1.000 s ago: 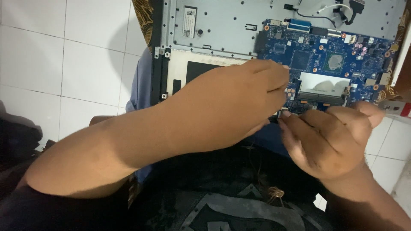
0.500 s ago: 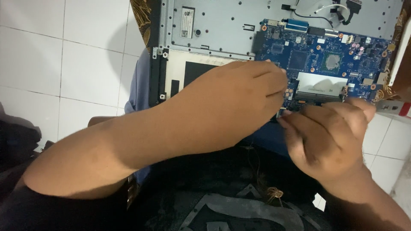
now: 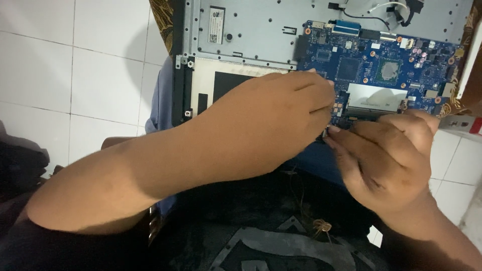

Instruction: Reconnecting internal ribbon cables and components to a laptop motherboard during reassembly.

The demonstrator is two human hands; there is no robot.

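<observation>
On the person's lap lies an opened grey metal laptop chassis (image 3: 251,30) with its blue circuit board (image 3: 381,70) exposed. Both hands meet at the board's near edge: the left hand (image 3: 271,125) curled, the right hand (image 3: 386,155) pinching, whatever they grip too hidden to tell.

- Single head-worn view, looking steeply down past the wearer's chest and lap.
- It sits close: the left hand (image 3: 281,125) and right hand (image 3: 386,155) fill mid-frame.
- The opened laptop (image 3: 261,35) crosses the top edge; white floor tiles (image 3: 75,75) lie left.
</observation>
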